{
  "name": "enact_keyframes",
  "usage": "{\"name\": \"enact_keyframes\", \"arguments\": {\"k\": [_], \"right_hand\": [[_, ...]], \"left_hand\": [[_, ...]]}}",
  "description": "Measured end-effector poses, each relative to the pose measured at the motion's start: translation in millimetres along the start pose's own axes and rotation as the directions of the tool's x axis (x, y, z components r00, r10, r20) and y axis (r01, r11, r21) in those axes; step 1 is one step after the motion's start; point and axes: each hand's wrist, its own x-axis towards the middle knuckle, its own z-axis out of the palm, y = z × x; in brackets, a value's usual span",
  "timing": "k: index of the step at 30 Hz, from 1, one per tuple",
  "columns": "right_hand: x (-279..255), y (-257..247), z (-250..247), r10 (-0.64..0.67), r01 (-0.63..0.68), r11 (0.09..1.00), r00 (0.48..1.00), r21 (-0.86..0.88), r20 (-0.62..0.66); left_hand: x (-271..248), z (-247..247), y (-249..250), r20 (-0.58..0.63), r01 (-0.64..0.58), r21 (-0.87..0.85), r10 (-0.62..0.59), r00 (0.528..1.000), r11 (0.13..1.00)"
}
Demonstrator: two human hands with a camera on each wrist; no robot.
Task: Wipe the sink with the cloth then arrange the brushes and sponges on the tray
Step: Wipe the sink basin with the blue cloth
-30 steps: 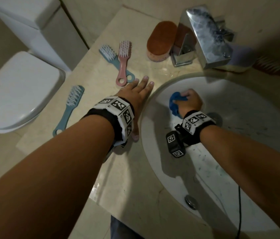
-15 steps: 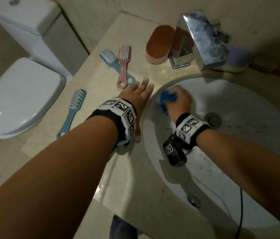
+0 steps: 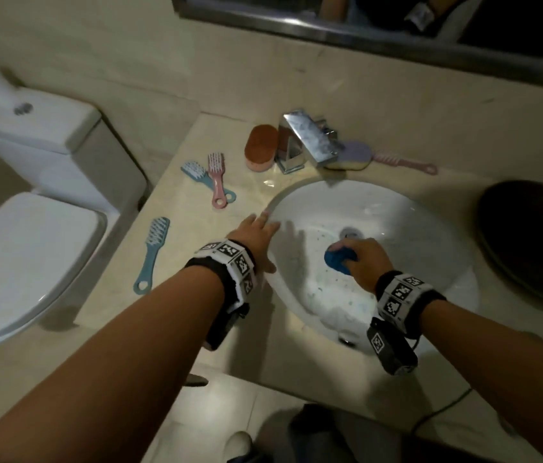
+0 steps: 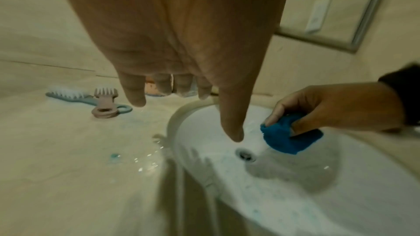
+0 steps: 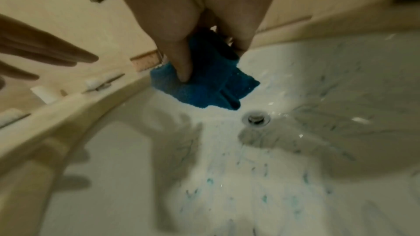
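**Right hand is pressing the blue cloth inside the sink**

The right hand [image 3: 365,260] is gripping the bunched blue cloth [image 3: 339,259], fingers curled around it, and is holding it against the white sink [image 3: 430,228] just beside the drain [image 3: 350,232]. The left hand [image 3: 255,235] is staying over the left sink rim with fingers straight and spread, holding nothing. On the counter [image 3: 176,262] are lying a pink brush [image 3: 217,180] crossing a blue brush [image 3: 196,172], another blue brush [image 3: 151,253] nearer, and an orange sponge [image 3: 260,147] beside the faucet [image 3: 307,142]. A dark round tray [image 3: 530,235] is sitting right of the sink.
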Motion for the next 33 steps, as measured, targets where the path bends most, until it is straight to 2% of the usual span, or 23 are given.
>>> {"name": "enact_keyframes", "arguments": {"k": [3,6,8,11,15,17,20,23,29,31,33], "right_hand": [[-35,-20,-23,-0.023,0.023,1.000,0.987,0.002,-0.158],[-73,-42,-38,0.054,-0.004,0.985,0.954,0.170,-0.293],[-88,-55,-42,0.062,0.033,0.962,0.941,0.272,-0.333],[-114,-80,-53,0.056,0.060,0.954,0.927,0.295,-0.370],[-137,-103,-71,0.043,0.072,0.944,0.941,0.322,-0.335],[-146,-111,-79,0.032,0.091,0.942,0.934,0.322,-0.356],[-157,-122,-89,-0.007,0.124,0.951,0.925,0.285,-0.379],[-165,-129,-101,-0.066,0.166,0.956,0.924,0.242,-0.376],[-184,-128,-120,-0.119,0.221,0.941,0.925,0.257,-0.361],[-191,-124,-123,-0.150,0.247,0.924,0.936,0.291,-0.319],[-201,-122,-126,-0.200,0.263,0.899,0.958,0.350,-0.206]], "left_hand": [[-40,-8,13,-0.049,-0.082,-0.052,0.079,0.996,0.995],[-72,-20,24,-0.083,-0.162,-0.137,0.152,0.985,0.977],[-89,-26,33,-0.110,-0.203,-0.185,0.185,0.977,0.962],[-121,-37,46,-0.175,-0.270,-0.273,0.228,0.958,0.924],[-150,-47,63,-0.250,-0.341,-0.409,0.256,0.934,0.846],[-161,-50,72,-0.258,-0.358,-0.454,0.264,0.929,0.816],[-172,-51,82,-0.312,-0.350,-0.460,0.221,0.924,0.816],[-181,-55,89,-0.408,-0.359,-0.462,0.165,0.898,0.811],[-196,-57,100,-0.406,-0.365,-0.534,0.147,0.902,0.762],[-200,-54,103,-0.416,-0.371,-0.565,0.134,0.900,0.737],[-204,-52,107,-0.441,-0.383,-0.576,0.120,0.889,0.722]]}}
